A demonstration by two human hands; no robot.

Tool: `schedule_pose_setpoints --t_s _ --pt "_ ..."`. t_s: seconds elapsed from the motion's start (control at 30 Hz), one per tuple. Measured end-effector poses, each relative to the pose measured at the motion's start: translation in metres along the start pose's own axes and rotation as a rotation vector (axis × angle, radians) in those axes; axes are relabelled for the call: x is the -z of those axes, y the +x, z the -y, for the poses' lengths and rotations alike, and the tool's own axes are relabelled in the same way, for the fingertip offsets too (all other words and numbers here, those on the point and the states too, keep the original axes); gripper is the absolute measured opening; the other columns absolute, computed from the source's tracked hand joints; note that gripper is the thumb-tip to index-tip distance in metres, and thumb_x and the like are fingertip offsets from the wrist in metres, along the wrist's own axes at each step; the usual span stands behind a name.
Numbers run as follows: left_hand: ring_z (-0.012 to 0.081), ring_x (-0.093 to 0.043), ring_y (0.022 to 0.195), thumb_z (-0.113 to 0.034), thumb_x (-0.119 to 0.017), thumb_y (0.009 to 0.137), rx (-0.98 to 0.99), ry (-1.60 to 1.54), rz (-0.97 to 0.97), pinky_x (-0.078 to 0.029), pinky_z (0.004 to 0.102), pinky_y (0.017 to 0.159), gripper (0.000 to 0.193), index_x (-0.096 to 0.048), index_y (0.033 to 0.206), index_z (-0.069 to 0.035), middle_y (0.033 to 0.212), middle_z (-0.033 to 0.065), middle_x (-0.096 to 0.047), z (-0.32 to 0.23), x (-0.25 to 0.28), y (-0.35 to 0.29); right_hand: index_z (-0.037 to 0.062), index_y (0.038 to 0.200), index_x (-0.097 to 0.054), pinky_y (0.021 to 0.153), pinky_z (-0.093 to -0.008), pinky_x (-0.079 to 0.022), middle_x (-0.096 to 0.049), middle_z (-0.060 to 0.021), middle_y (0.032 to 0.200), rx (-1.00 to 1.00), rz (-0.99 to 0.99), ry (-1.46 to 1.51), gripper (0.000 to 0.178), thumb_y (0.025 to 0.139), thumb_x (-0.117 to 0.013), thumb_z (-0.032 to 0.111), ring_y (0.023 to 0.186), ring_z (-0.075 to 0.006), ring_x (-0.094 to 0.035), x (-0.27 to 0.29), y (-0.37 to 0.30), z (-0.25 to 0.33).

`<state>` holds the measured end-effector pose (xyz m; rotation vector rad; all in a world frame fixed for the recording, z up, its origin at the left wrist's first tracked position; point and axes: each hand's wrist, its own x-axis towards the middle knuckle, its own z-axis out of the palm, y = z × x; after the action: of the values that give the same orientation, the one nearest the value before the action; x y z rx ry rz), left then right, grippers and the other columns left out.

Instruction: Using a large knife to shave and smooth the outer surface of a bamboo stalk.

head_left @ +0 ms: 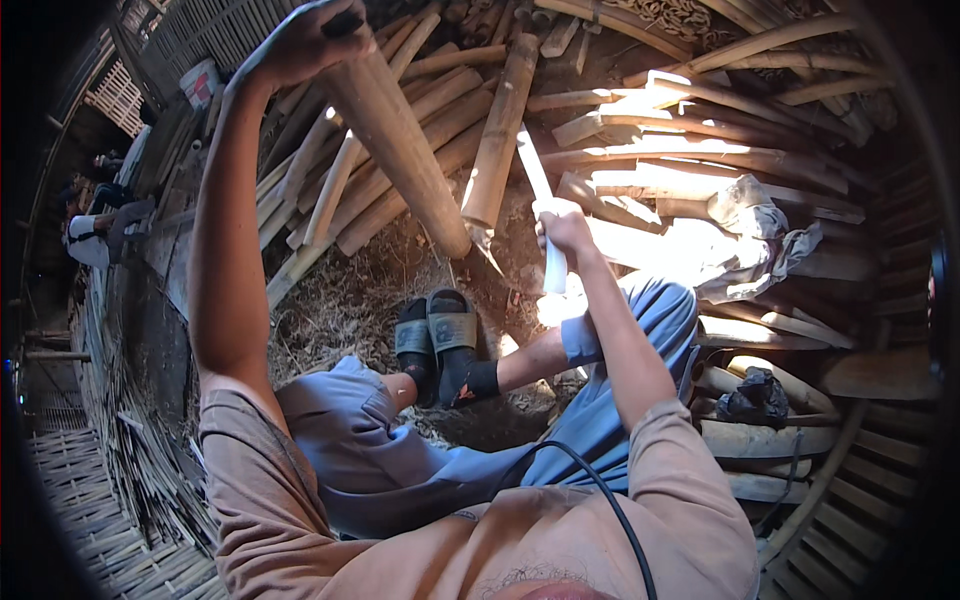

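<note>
My left hand [300,45] is raised at the upper left, its fingers closed at the top end of a thick bamboo pole [395,150]. A dark hollow shows beside the fingers. The pole slants down to the right, and its lower end is near the ground ahead of my feet. My right hand [565,225] is closed round a long, narrow, pale bar [533,165] that sticks out above and below the fist. Whether the bar is a blade or a strip of bamboo, I cannot tell. Another thick bamboo piece [503,130] lies between the two hands.
Bamboo poles [440,110] are stacked ahead, and split bamboo lengths [700,150] lie in sunlight at right. A pale cloth [750,230] and a black plastic bag [757,395] rest on them. My sandalled feet [450,335] are on debris-strewn ground. A person [95,235] sits far left; a bucket [200,85] stands beyond.
</note>
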<state>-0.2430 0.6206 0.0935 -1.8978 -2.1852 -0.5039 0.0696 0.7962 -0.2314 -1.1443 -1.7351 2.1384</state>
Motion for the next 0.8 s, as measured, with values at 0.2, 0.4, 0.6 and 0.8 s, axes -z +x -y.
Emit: schedule_pose_setpoints --t_s 0.2,0.4,0.6,0.8 --pt "0.0186 -0.058 0.098 -0.040 -0.072 0.085 0.114 -0.074 0.156 -0.044 0.0364 0.095 0.046 -0.060 0.119 -0.011 0.102 0.0036 -0.060 -0.024 0.002 0.000 0.0045 0.111 -0.064 0.051 -0.0305 -0.052 -0.059 -0.0017 0.077 -0.287 0.190 0.119 0.018 0.098 -0.061 0.017 0.058 -0.0130 -0.058 -0.001 0.003 -0.103" --pt "0.0312 -0.054 0.127 -0.052 -0.077 0.072 0.219 -0.070 0.359 -0.041 0.0434 0.109 0.088 -0.052 0.146 -0.012 0.133 0.0129 -0.060 -0.040 0.006 0.005 -0.0014 0.130 -0.060 0.053 -0.0267 -0.051 -0.059 -0.0016 0.081 -0.081 0.608 0.565 0.049 0.083 -0.071 0.009 0.061 -0.0107 -0.056 0.021 0.071 -0.150" --pt "0.0332 -0.057 0.127 -0.052 -0.075 0.073 0.375 -0.069 0.262 -0.044 0.0436 0.107 0.096 -0.045 0.154 -0.012 0.139 0.0200 -0.058 -0.027 0.009 -0.018 0.0005 0.116 -0.065 0.051 -0.0290 -0.048 -0.060 -0.0045 0.073 0.133 0.583 0.143 0.031 0.086 -0.067 0.009 0.057 -0.0124 -0.057 -0.036 0.078 -0.063" --pt "0.0341 -0.058 0.131 -0.052 -0.075 0.074 0.242 -0.099 0.148 -0.047 0.0401 0.107 0.100 -0.040 0.157 -0.010 0.146 0.0263 -0.054 -0.011 -0.014 -0.007 0.0026 0.119 -0.068 0.053 -0.0263 -0.047 -0.059 0.0027 0.075 0.430 0.398 0.045 0.028 0.095 -0.060 0.016 0.058 -0.0090 -0.056 -0.064 0.105 0.200"
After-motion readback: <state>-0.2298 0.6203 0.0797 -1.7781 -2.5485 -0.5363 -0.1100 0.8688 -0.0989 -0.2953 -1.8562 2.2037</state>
